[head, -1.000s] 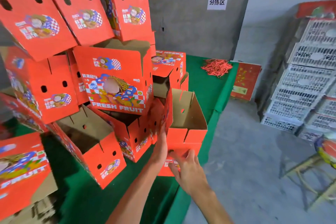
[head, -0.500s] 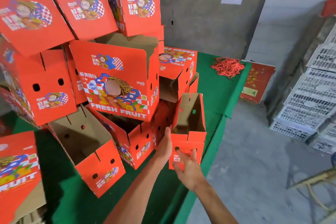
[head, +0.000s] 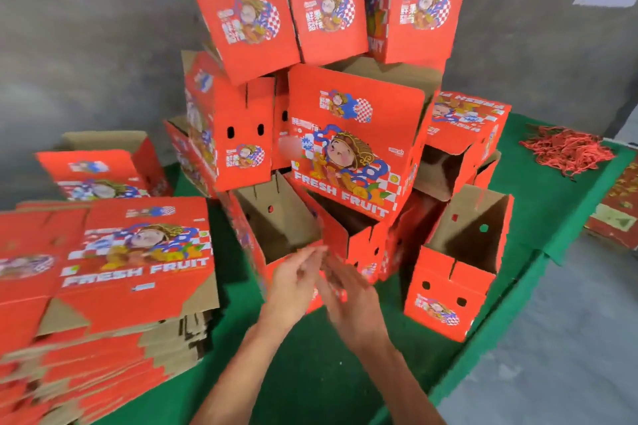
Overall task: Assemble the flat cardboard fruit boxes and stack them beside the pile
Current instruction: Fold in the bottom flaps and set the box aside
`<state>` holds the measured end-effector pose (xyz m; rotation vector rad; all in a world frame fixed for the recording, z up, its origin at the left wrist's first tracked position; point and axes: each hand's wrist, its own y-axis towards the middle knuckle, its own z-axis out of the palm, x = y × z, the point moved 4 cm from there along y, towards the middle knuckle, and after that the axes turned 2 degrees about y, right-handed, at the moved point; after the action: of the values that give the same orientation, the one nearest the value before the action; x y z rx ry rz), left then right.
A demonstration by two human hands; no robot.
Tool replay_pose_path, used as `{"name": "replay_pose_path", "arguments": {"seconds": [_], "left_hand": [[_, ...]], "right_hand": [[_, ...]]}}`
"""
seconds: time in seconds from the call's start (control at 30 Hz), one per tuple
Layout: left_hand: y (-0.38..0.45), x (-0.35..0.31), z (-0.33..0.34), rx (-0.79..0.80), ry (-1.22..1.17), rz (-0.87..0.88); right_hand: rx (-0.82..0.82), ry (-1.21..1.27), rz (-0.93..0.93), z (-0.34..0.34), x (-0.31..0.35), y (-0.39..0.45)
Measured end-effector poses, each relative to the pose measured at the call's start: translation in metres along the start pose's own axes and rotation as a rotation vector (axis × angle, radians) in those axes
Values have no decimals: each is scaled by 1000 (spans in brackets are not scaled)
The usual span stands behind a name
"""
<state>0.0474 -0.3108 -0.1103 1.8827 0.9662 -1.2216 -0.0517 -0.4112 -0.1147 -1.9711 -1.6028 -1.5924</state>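
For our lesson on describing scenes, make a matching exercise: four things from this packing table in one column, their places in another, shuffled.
Things:
1. flat boxes
2. red strings
3. open box
4. hands

Places:
A. far right of the green table
B. front middle, empty
C. left, piled flat
D. near the table's right edge, on its side

Pairs: 1-C, 2-A, 3-D, 4-B

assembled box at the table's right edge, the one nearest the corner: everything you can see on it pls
The assembled box is red printed corrugated cardboard, brown inside. It stands upright on the green table near the right edge, top open and nothing visible inside. Its near face has a centre slit, two oval holes and a cartoon print below. Small round holes pierce the inner walls. Its far left side appears to meet the stacked boxes; neither hand touches it.
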Motion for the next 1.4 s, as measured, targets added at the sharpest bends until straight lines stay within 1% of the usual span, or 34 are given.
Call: {"name": "replay_pose_path", "arguments": {"seconds": [0.07, 0.2, 0.3, 0.37, 0.43, 0.5, 0.57, 0.63, 0.67, 0.7, 0.77, 0.83, 0.9, 0.93, 0.97, 1.03, 1.1, 1.23, 1.3, 1.37, 1.4], "left_hand": [[-16, 3, -62, -131, 42, 21], [-56, 15, -184, -353, 150, 22], [-88, 25, -258, -471, 264, 15], [-106, 36, -301, -540, 351, -21], [-121, 49, -338, -592, 475, -102], [-132, 57, -370, -631, 539, -196], [-139, 66, -395, -616, 588, -286], [-140, 74, -414, -527, 775, -377], [-139, 78, -421, -472, 878, -425], [-138, 82, -428, -422, 930, -466], [-137, 88, -435, -343, 934, -511], [-137, 92, -433, -263, 974, -536], [-138, 95, -427, -213, 1026, -555], [-138, 95, -424, -224, 1037, -550], [-138, 93, -423, -251, 1038, -536], [-138, 86, -422, -316, 1029, -492], [-139, 76, -424, -382, 1011, -437], [-146, 57, -432, -553, 922, -349], [-151, 46, -437, -664, 873, -343], [-155, 36, -445, -743, 861, -360], [-157, 32, -449, -778, 830, -340]], "right_hand": [[38, 62, -39, 43, 26, 9], [180, 166, -70, 134, 73, 15], [280, 173, -132, 192, 101, 9], [336, 188, -111, 225, 111, 8], [381, 130, -122, 253, 117, 9], [430, -35, -160, 275, 117, 12], [481, -190, -159, 290, 111, 14], [483, -223, -134, 296, 106, 14], [467, -231, -117, 297, 104, 15], [445, -246, -103, 297, 102, 16], [386, -316, -49, 291, 95, 19], [337, -363, 68, 283, 85, 23], [353, -264, 289, 273, 73, 25], [361, -199, 373, 270, 69, 26], [362, -162, 406, 267, 67, 27], [352, -137, 375, 260, 67, 30], [332, -40, 349, 249, 68, 34], [240, 287, 333, 224, 72, 40], [175, 425, 320, 214, 76, 44], [102, 677, 417, 206, 84, 49], [91, 784, 436, 203, 92, 51]]}}
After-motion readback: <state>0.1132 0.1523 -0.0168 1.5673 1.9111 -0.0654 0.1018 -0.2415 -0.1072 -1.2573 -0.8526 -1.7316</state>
